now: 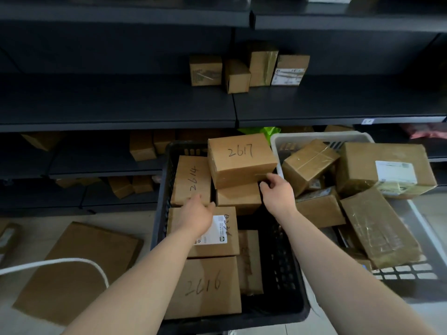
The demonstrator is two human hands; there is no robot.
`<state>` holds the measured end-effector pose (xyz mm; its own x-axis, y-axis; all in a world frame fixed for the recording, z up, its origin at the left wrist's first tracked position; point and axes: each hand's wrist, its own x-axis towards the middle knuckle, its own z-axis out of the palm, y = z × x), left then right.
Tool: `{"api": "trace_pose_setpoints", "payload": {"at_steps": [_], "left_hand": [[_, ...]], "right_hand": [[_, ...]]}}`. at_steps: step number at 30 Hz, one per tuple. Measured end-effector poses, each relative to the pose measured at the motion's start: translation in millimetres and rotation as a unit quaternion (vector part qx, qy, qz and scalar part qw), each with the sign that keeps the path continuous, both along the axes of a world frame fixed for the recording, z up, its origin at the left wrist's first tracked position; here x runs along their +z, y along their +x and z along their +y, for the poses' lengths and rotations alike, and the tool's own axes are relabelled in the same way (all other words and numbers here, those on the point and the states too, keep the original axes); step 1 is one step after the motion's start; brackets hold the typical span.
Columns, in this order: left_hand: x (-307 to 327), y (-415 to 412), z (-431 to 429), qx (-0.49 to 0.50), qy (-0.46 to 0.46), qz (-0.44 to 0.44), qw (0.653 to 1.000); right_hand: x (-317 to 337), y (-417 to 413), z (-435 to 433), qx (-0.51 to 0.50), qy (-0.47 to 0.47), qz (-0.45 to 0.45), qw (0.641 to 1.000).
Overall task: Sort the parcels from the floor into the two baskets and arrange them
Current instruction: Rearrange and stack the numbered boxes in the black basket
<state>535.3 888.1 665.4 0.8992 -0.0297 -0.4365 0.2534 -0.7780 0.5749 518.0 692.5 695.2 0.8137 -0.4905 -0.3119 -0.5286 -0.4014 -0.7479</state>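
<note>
Box 2617 (239, 158) sits at the far right corner of the black basket (164, 189). It lies on top of a plain box (238, 198) and leans a bit, so it is not flat. My right hand (275, 189) is at its near right corner, with my fingers curled round that corner and the low edge. My left hand (196, 213) is open. Its fingers lie flat on the near end of box 2614 (191, 180), which sits by the far left wall of the basket, and it grips nothing. Box 2617 is brown card with tape on it. I think it is stiff and will keep its shape when I press it. It is small, so I guess it is light, but I cannot tell what is inside. The card is rough and should not slip, though the tape may be a little slick. One corner is a weak place to hold, and the box could twist or tip. I think it is best to put one hand on each side, low down, with my fingers under the bottom edge. The white basket (314, 135) stands just to the right and is piled high with boxes that lean on each other. I should not bump them.
</note>
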Motion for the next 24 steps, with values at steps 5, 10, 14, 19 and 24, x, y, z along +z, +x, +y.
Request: {"api": "trace_pose_setpoints", "payload": {"at_steps": [5, 10, 14, 19, 24], "left_hand": [[13.1, 37.7, -32.2, 0.08, -0.168, 0.036, 0.982], [6.6, 57.5, -42.7, 0.091, -0.192, 0.046, 0.976], [8.4, 63.0, -33.7, 0.192, -0.194, 0.011, 0.962], [10.6, 59.0, -21.2, 0.277, -0.165, 0.02, 0.947], [12.0, 33.7, -29.4, 0.265, -0.264, 0.044, 0.926]], "right_hand": [[22.9, 42.1, -18.0, 0.029, -0.024, -0.017, 0.999], [27.6, 59.5, -19.1, 0.006, 0.054, 0.028, 0.998], [21.6, 54.5, -20.7, -0.037, 0.067, 0.074, 0.994], [9.2, 36.9, -18.7, 0.007, 0.077, 0.132, 0.988], [7.3, 31.5, -9.0, 0.057, 0.096, 0.079, 0.991]]}}
